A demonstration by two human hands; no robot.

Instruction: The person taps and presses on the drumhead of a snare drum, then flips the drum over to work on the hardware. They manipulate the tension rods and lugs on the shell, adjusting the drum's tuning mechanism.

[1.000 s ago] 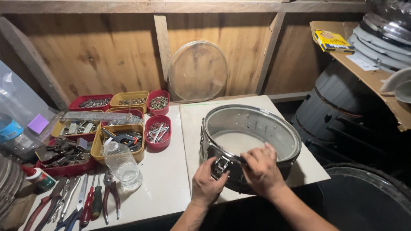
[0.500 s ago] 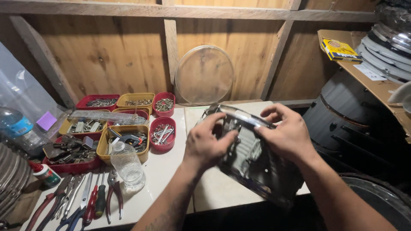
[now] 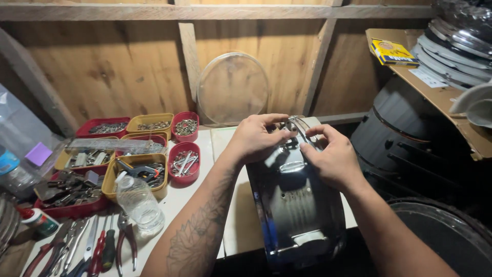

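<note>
Standing on its side at the right near edge of the white bench point(image 3: 225, 205): dark glossy drum shell point(image 3: 297, 205). Left hand point(image 3: 254, 137) and right hand point(image 3: 330, 156) close together at its far upper rim, fingers pinched on a chrome fitting point(image 3: 297, 125). Ranged along the left far side: red and yellow parts trays point(image 3: 128, 154) holding metal hardware. Lying at the near left corner: clear plastic bottle point(image 3: 138, 201), pliers and screwdrivers point(image 3: 97, 249). Leaning against the plywood back wall point(image 3: 102, 72): clear drumhead point(image 3: 233, 88). Stacked on a shelf at right: metal hoops point(image 3: 451, 46).
</note>
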